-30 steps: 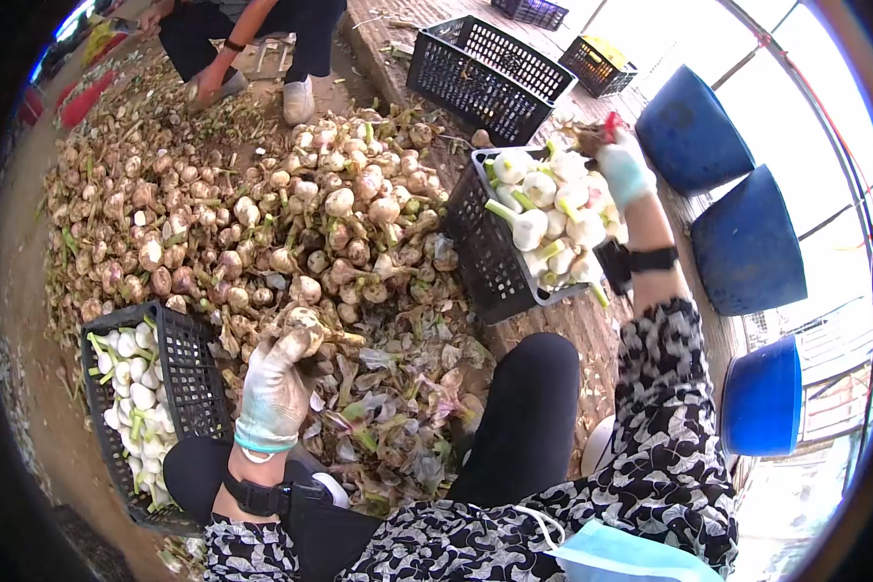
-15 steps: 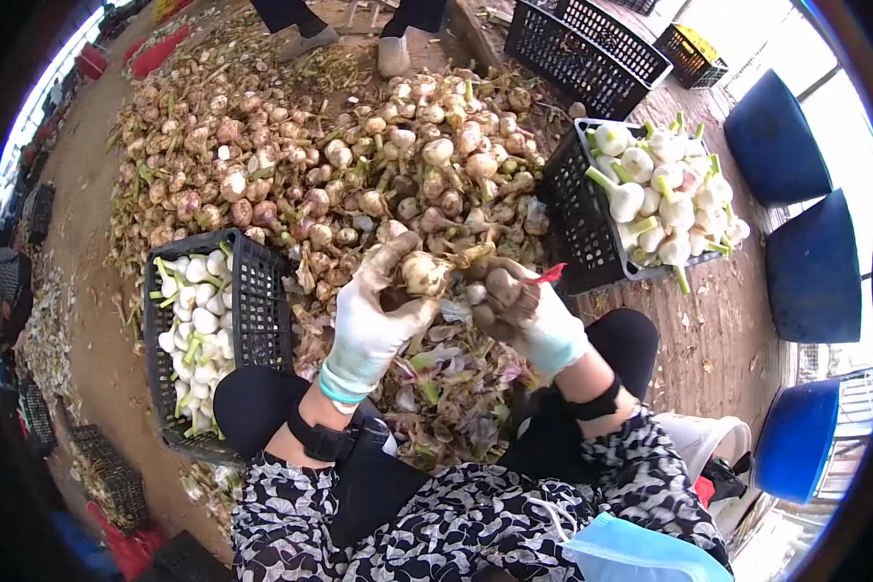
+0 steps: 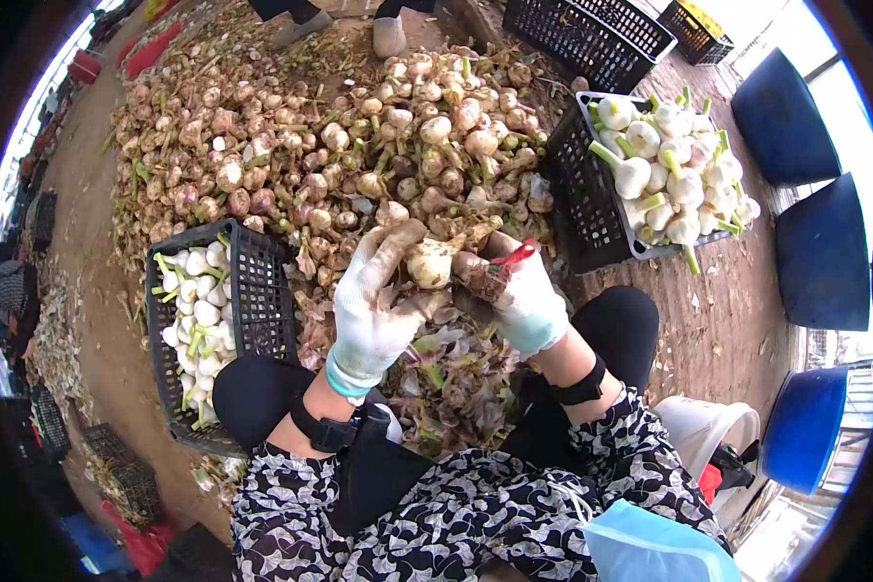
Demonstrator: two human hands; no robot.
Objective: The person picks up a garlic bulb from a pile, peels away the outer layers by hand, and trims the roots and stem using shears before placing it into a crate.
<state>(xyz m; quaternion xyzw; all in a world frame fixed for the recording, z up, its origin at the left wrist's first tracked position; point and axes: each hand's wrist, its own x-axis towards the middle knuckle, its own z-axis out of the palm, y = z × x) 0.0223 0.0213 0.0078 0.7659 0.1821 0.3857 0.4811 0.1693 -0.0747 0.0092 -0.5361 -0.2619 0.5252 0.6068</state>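
Note:
My left hand, in a white glove with soiled fingertips, curls around the left side of a garlic bulb. The bulb's stem points up and right, towards my right hand, also gloved. My right thumb presses by the bulb's right side, and the other fingers are partly hidden behind it. A red strip shows at the right thumb; what it belongs to I cannot make out. Below the hands lies a heap of peeled-off garlic skins, between my knees.
A large pile of unpeeled garlic spreads ahead. Black crates of cleaned garlic stand left and right. Blue tubs and a white bucket are at right. Another person's feet show beyond the pile.
The right hand has turned, its thumb now against the bulb and the red strip shifted left and up. The bulb looks paler and rounder on its near side. My view has tilted slightly.

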